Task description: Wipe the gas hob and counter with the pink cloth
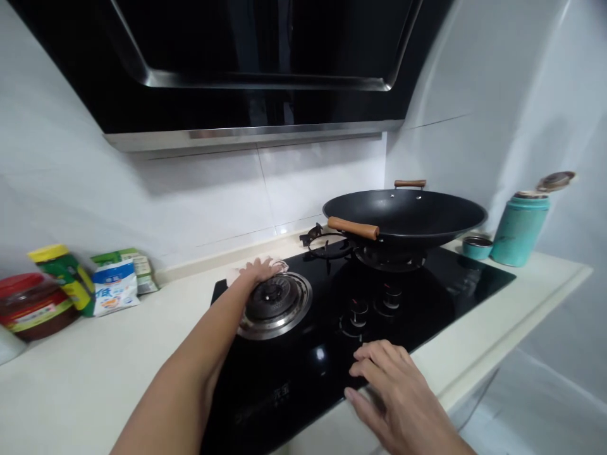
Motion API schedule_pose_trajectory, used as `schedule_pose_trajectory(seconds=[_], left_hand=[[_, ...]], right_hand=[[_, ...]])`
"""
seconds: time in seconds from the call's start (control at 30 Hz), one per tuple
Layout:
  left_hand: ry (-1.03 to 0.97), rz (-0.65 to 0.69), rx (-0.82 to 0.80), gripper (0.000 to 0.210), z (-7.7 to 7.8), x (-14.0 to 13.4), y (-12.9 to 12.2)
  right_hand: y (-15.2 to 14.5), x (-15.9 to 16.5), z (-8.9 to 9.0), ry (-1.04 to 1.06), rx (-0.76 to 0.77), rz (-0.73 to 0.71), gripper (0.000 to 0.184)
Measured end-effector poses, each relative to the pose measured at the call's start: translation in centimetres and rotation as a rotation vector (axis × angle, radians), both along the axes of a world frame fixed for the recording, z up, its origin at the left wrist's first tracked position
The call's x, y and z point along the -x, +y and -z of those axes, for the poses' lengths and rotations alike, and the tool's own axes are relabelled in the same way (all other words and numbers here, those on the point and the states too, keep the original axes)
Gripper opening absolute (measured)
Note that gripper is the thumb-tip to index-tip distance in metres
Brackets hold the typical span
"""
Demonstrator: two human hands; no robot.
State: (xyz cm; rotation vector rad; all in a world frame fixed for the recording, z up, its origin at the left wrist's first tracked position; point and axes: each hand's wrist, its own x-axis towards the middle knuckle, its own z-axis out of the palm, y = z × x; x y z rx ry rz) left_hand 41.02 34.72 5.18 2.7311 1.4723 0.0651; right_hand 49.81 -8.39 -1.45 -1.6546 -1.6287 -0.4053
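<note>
At the back left of the black glass gas stove (303, 354), my left hand (258, 270) is closed over a pale, crumpled cloth (279, 264), pressing it down beside the burner. Most of the cloth is hidden under the fingers. Just in front of that hand lies the round left burner (275, 300) with its metal ring, no pan support on it. My right hand (391, 392) is over the stove's front edge, fingers apart and slightly bent, with nothing in them. Two control knobs (358, 313) stand a little beyond its fingertips.
A black wok (408, 215) with wooden handles covers the right burner. Behind the knobs, a pan support (332, 248) leans beside it. A turquoise canister (521, 230) and small cup (477, 248) stand right. Seasoning packets (115, 287) and a red-lidded jar (33, 306) sit left. The range hood (256, 107) hangs above.
</note>
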Motion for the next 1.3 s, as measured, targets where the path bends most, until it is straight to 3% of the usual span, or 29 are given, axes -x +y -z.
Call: schedule_pose_trajectory(seconds=[0.23, 0.43, 0.53, 0.77, 1.1, 1.3], left_hand=[[0.101, 0.047, 0.039, 0.101, -0.8, -5.7, -3.1], [0.125, 0.264, -0.003, 0.09, -0.6, -9.4, -9.0], [0.127, 0.377, -0.029, 0.089, -0.2, -9.7, -12.3], [0.085, 0.552, -0.111, 0.067, 0.6, -5.9, -19.5], [0.051, 0.58, -0.127, 0.06, 0.9, 1.6, -27.6], [0.084, 0.626, 0.08, 0.071, -0.2, 7.4, -32.1]], right_hand=[[0.3, 0.1, 0.0, 0.056, -0.021, 0.004, 0.005], [-0.1, 0.3, -0.4, 0.087, 0.043, 0.009, 0.004], [-0.2, 0.3, -0.5, 0.087, 0.088, 0.02, 0.004], [-0.3, 0.1, -0.5, 0.033, 0.099, 0.035, 0.005], [-0.5, 0.1, 0.1, 0.038, 0.111, 0.066, 0.013], [-0.7, -0.3, 0.4, 0.104, 0.08, 0.133, 0.029]])
